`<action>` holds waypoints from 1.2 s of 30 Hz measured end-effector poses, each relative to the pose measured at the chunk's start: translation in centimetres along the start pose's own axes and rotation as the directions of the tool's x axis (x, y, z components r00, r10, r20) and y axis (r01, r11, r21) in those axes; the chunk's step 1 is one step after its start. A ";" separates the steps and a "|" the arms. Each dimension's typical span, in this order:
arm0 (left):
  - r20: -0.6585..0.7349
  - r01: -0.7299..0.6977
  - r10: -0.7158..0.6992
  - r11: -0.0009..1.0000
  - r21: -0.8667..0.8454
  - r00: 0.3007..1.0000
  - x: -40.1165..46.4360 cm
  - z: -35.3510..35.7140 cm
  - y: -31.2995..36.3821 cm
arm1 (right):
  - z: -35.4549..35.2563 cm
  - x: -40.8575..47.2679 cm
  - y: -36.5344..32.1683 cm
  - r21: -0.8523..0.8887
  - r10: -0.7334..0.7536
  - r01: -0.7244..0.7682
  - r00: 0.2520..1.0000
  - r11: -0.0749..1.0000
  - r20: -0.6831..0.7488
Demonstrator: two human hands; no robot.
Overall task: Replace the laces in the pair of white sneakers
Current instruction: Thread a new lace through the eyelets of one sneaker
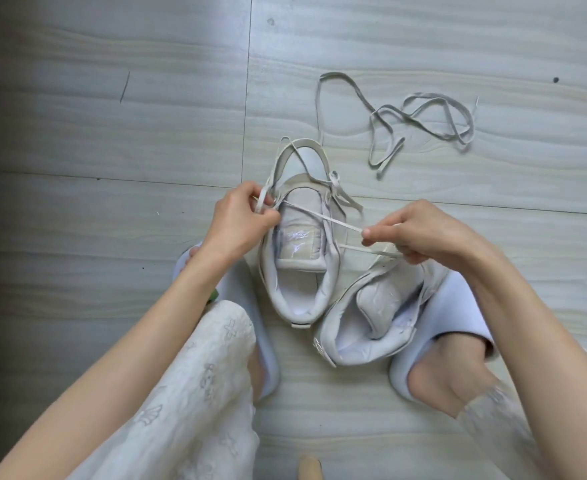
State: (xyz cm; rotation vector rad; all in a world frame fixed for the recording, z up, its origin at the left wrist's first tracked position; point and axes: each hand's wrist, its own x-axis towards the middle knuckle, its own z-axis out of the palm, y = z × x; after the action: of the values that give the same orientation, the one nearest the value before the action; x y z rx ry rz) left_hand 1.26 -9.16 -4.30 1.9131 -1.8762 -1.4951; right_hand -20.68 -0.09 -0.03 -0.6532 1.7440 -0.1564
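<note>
A white sneaker [297,244] is standing on the pale floor [112,133] between the person's feet, toe pointing away. The left hand [240,223] is pinching its lace [314,216] at the left eyelets, while the right hand [423,233] is pinching the lace's other end, drawn taut across the tongue. The second sneaker [375,313] is lying just beside, tilted. An old lace [423,123] is lying loose farther off.
</note>
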 end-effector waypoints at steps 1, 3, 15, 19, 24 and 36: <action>0.015 0.014 -0.014 1.000 -0.015 1.000 0.0 -0.1 -0.1 | -0.4 0.0 0.0 -0.041 0.013 -0.014 0.999 0.999 -0.030; 0.045 0.025 -0.024 0.999 -0.024 0.999 0.2 -0.3 -0.1 | -1.1 0.1 0.0 -0.109 0.035 -0.044 0.996 0.993 -0.086; 0.187 -0.090 0.132 0.972 -0.219 0.973 0.4 -2.3 1.1 | 0.4 3.0 -1.8 -0.511 -0.267 0.144 0.947 0.848 -0.177; 0.136 -0.247 0.296 0.924 -0.291 0.946 0.8 -3.8 3.7 | 2.7 4.5 -5.5 -0.516 -0.631 0.466 0.749 0.719 -0.203; 0.163 -0.274 0.356 0.883 -0.382 0.920 1.5 -4.2 5.3 | 3.9 5.1 -7.9 -0.498 -0.737 0.572 0.634 0.651 -0.235; 0.027 0.070 -0.122 0.367 -0.928 0.992 2.5 -4.5 2.0 | -2.1 3.7 0.1 -0.402 -0.398 0.163 0.676 0.901 -0.619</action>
State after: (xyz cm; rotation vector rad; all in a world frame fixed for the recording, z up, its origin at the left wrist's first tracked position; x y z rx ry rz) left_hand 2.19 -14.12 -2.12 1.3921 -0.5030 -1.8829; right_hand -23.17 -2.38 -2.60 -1.2276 2.4124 -0.3856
